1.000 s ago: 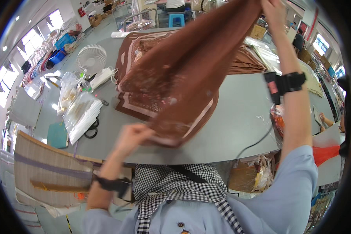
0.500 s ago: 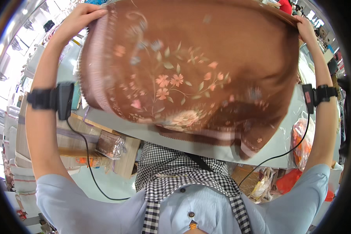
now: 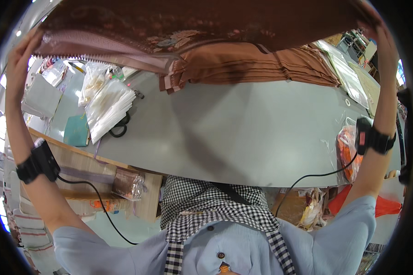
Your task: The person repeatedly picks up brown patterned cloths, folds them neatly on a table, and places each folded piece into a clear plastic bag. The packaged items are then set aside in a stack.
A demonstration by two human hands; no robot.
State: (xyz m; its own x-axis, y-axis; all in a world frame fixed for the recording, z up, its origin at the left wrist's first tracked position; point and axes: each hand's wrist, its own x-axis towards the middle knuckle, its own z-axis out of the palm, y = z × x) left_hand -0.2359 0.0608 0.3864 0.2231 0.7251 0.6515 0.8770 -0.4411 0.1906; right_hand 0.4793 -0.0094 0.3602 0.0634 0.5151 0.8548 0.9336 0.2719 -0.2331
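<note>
A brown floral cloth point(image 3: 188, 23) is stretched flat overhead across the top of the head view. My left hand point(image 3: 18, 59) grips its left edge with the arm raised. My right hand point(image 3: 384, 41) grips its right edge, also raised high. Each wrist wears a black band with a cable. Under the cloth lies a stack of folded brown cloths point(image 3: 252, 64) on the grey table point(image 3: 243, 137).
Clear plastic bags of white material point(image 3: 108, 103) lie at the table's left, next to black scissors point(image 3: 119, 128) and a teal pouch point(image 3: 75, 130). An orange item in plastic point(image 3: 346, 151) sits at the right edge. A wooden shelf point(image 3: 101, 178) stands below the table.
The cloth has risen from in front of me to above my head, uncovering the table and the folded stack. Both arms have lifted and spread wider.
</note>
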